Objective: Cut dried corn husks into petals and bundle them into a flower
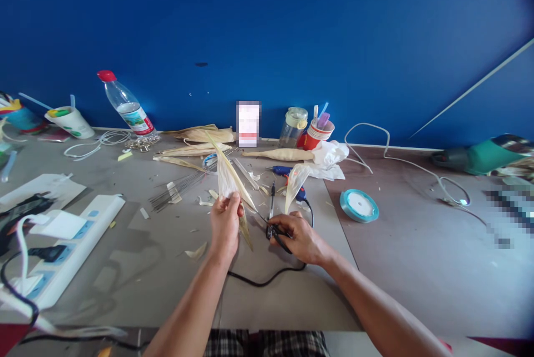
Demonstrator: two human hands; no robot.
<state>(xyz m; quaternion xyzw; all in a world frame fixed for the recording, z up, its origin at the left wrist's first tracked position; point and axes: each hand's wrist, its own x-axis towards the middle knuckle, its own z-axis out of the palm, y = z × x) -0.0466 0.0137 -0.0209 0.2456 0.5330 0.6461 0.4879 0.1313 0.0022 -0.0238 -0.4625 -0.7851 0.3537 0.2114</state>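
Setting: a craft workshop bench, indoors; whether within a home or business premises cannot be determined. Grey desktop (pixel 137 262) backs onto a plain blue panel (pixel 267 23), office-cubicle fashion. Evidence for handicraft: dried husks (pixel 208 134) laid along the back edge, a sheaf of thin wires (pixel 177 194), a spool of light-blue ribbon (pixel 359 206), scissors (pixel 284 242) in use, husk trimmings (pixel 196 251) scattered over the surface. Supporting: a white power strip (pixel 94 229) with plugs seated at left; paper cups (pixel 77 124) serving as holders. Domestic traces: a red-capped drink bottle (pixel 134 115), a lidded clear jar (pixel 292 132).
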